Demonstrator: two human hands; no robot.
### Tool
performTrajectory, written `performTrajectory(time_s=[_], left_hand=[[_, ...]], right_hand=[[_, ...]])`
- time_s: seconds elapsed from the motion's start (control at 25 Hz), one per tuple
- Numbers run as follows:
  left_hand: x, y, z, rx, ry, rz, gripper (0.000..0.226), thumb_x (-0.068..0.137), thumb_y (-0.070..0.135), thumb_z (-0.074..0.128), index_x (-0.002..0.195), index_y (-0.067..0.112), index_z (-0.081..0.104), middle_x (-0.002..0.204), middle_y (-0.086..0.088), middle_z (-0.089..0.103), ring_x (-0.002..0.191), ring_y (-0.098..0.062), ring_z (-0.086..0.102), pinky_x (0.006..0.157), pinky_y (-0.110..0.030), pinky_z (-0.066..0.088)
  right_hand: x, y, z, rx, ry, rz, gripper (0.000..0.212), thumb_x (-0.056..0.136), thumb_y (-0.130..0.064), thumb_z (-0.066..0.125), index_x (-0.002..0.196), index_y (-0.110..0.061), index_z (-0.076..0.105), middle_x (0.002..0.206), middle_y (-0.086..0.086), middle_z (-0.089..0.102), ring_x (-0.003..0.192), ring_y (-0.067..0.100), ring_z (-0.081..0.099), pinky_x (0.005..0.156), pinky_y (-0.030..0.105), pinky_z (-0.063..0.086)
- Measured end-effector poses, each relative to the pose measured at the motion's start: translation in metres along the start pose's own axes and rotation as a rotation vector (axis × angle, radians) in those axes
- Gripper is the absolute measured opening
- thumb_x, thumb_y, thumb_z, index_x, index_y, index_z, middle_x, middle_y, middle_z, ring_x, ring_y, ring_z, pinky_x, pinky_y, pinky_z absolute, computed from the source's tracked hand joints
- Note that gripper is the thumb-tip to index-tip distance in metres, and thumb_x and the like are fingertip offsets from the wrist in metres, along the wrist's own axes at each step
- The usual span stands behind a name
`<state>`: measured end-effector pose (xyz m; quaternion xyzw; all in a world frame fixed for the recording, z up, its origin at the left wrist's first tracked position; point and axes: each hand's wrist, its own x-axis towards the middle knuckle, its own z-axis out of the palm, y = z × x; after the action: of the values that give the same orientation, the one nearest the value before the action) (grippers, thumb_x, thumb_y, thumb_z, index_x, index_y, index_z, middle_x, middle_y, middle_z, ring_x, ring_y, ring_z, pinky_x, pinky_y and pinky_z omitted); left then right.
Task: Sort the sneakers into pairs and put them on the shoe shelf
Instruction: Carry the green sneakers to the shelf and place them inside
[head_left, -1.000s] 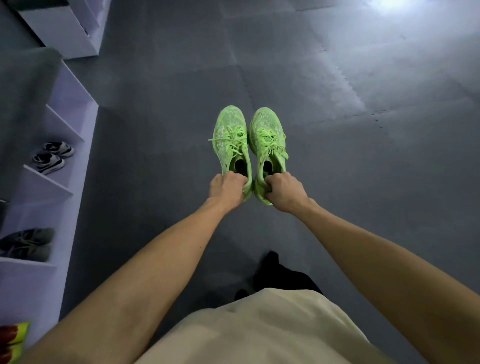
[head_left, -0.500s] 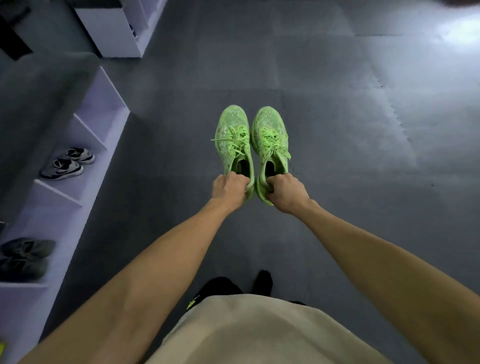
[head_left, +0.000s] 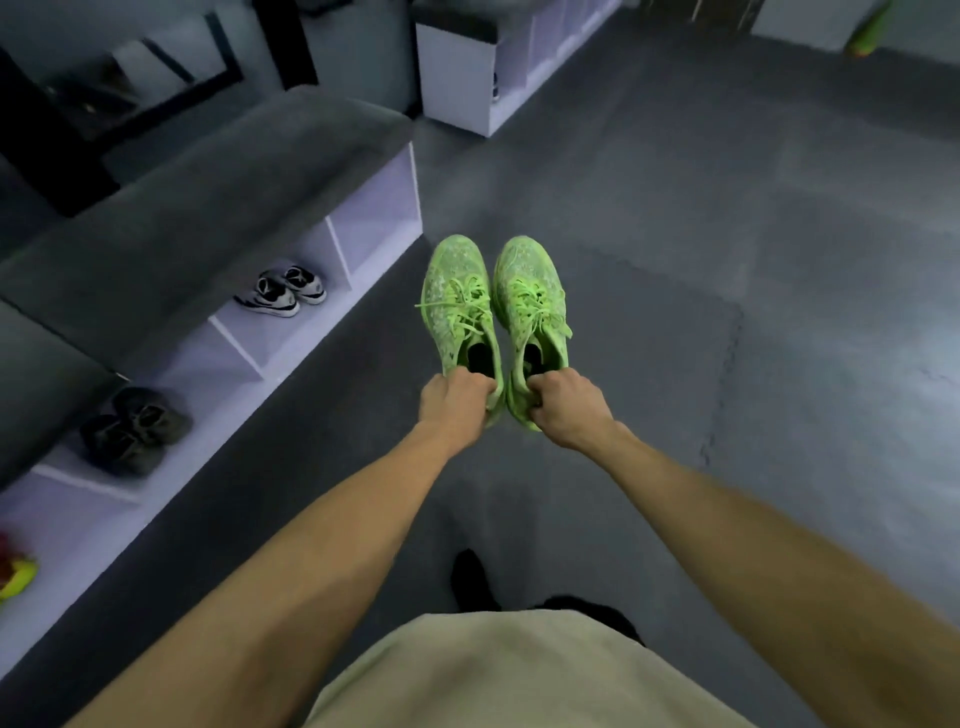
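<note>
Both hands (head_left: 457, 402) grip 2 green sneakers (head_left: 460, 301) by their heels

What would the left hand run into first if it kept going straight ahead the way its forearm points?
The left hand grips a green sneaker. Beyond its toe, only grey floor mat shows, then probably the far white shelf unit; depth is unclear.
</note>
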<state>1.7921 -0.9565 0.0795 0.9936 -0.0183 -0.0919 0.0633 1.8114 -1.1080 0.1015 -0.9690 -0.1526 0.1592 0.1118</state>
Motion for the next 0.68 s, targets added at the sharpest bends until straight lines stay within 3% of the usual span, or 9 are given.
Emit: performTrajectory(time_s=[0.16, 0.32, 0.68], left_hand=[[0.032, -0.05, -0.013, -0.074, -0.008, -0.189, 0.013, 0.084, 0.014, 0.061, 0.092, 0.021, 0.067, 0.097, -0.007, 0.061, 0.094, -0.032, 0.063, 0.074, -0.032, 0.044], [0.045, -0.096, -0.025, -0.107, 0.024, -0.376, 0.009, 0.088, 0.02, 0.058, 0.094, 0.021, 0.065, 0.105, -0.01, 0.059, 0.097, -0.035, 0.06, 0.079, -0.035, 0.044], [0.061, -0.154, -0.032, -0.182, 0.01, -0.822, 0.004, 0.088, 0.02, 0.062, 0.09, 0.018, 0.061, 0.103, -0.009, 0.06, 0.098, -0.035, 0.061, 0.082, -0.038, 0.046]], right_hand=[[0.07, -0.037, -0.014, -0.036, -0.062, -0.162, 0.008, 0.085, -0.011, 0.053, 0.077, -0.013, 0.052, 0.089, 0.013, 0.056, 0.089, 0.038, 0.059, 0.068, 0.037, 0.045], [0.132, -0.076, -0.02, -0.06, -0.13, -0.339, 0.006, 0.084, -0.012, 0.053, 0.084, -0.009, 0.058, 0.084, 0.009, 0.05, 0.088, 0.037, 0.058, 0.067, 0.035, 0.043], [0.23, -0.149, -0.018, -0.184, -0.284, -0.742, 0.014, 0.083, -0.007, 0.051, 0.073, -0.012, 0.044, 0.08, 0.009, 0.048, 0.075, 0.035, 0.05, 0.063, 0.033, 0.035]])
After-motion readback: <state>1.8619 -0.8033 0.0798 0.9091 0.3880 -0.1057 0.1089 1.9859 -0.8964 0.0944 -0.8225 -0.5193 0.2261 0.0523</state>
